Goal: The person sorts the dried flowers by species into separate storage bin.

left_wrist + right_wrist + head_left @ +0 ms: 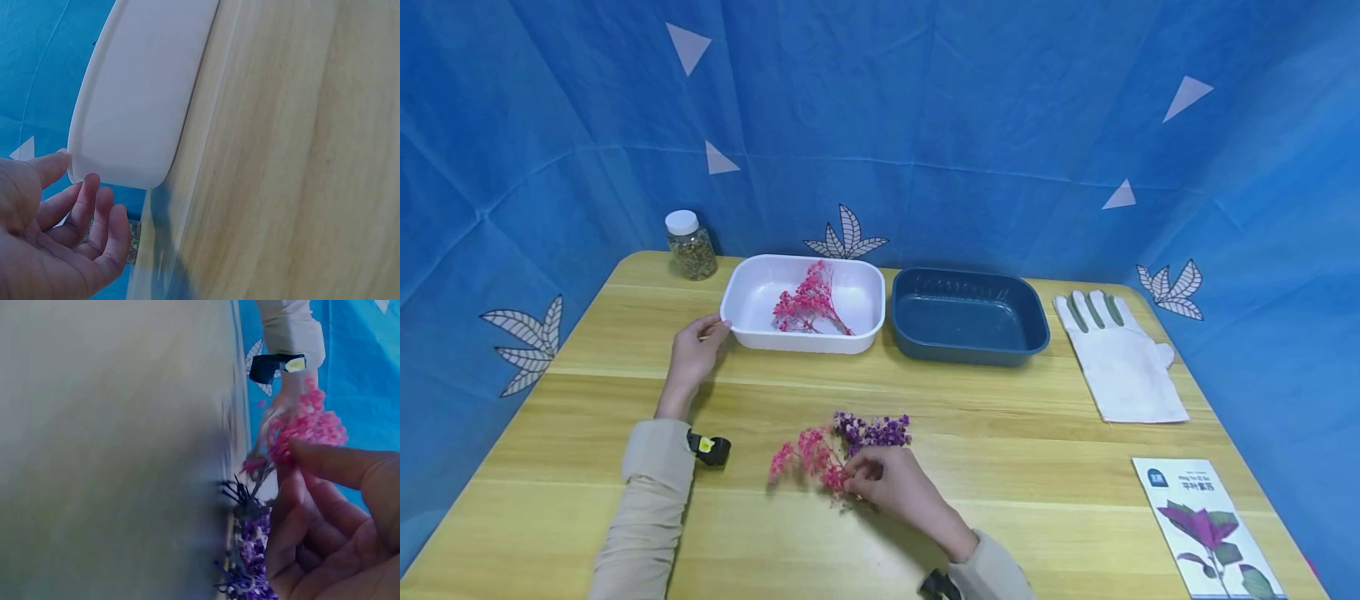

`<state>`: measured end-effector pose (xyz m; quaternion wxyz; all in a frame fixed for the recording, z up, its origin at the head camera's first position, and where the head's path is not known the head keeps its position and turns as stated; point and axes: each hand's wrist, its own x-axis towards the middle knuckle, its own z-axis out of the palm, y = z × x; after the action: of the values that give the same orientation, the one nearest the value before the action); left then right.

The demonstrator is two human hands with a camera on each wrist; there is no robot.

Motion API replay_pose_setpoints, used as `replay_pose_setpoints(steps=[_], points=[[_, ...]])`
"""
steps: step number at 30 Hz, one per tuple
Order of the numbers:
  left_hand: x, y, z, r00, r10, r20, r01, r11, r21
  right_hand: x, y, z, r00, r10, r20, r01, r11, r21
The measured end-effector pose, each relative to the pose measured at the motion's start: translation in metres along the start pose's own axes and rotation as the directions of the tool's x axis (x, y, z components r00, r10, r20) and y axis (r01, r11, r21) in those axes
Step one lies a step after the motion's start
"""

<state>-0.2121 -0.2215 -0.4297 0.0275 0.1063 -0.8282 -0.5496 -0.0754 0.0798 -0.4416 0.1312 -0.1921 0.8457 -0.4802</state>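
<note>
Cloth [1000,100] in bright blue closes in the far side and both flanks of the space, creased by folds and printed with pale triangles and outlined leaves. Against it stands a broad table [1037,500] with a light wood-grain top, its planks running crosswise and soft shadows falling beneath the arms. Two rounded oblong trays sit near the table's far edge, side by side with a narrow gap: a white tray [801,342] and, to its right, a dark blue tray [962,354]. Right of those lies a white glove [1123,367] with green on its fingers; nearer the right edge, a printed packet [1210,529] shows a purple-leaved plant. The left hand [694,350], fingers bent, holds the white tray's left end at the rim. The right hand [898,487] pinches a pink sprig [812,454] between thumb and fingers, over the middle of the near tabletop. A white-capped jar [694,254] of small pieces stands at the far left corner. Pink flowers [808,300] lie inside the white tray; purple flowers [883,432] show just beyond the right hand.
</note>
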Motion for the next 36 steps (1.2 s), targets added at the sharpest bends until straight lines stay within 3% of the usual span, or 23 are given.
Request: replay_pose_setpoints(steps=[5, 9, 20, 28, 36], points=[[0.000, 0.000, 0.000, 1.000, -0.013, 0.010, 0.013, 1.000, 0.000, 0.001, -0.004, -0.003, 0.999, -0.029, -0.032, 0.030, 0.999, 0.016], [0.000, 0.000, 0.000, 1.000, -0.022, 0.014, 0.022, 1.000, 0.004, 0.004, -0.008, -0.005, 0.999, -0.025, -0.039, 0.029, 0.993, 0.115], [0.000, 0.000, 0.001, 1.000, -0.020, 0.008, 0.020, 1.000, -0.003, 0.013, -0.018, -0.015, 0.997, 0.062, -0.052, -0.037, 0.923, 0.383], [0.001, 0.000, 0.001, 1.000, -0.026, 0.007, 0.026, 1.000, 0.003, 0.025, -0.024, -0.023, 0.989, 0.080, -0.127, -0.016, 0.896, 0.443], [0.000, -0.001, 0.001, 0.999, -0.032, 0.011, 0.032, 0.999, -0.006, 0.043, -0.030, -0.035, 0.976, 0.067, -0.207, 0.028, 0.906, 0.423]])
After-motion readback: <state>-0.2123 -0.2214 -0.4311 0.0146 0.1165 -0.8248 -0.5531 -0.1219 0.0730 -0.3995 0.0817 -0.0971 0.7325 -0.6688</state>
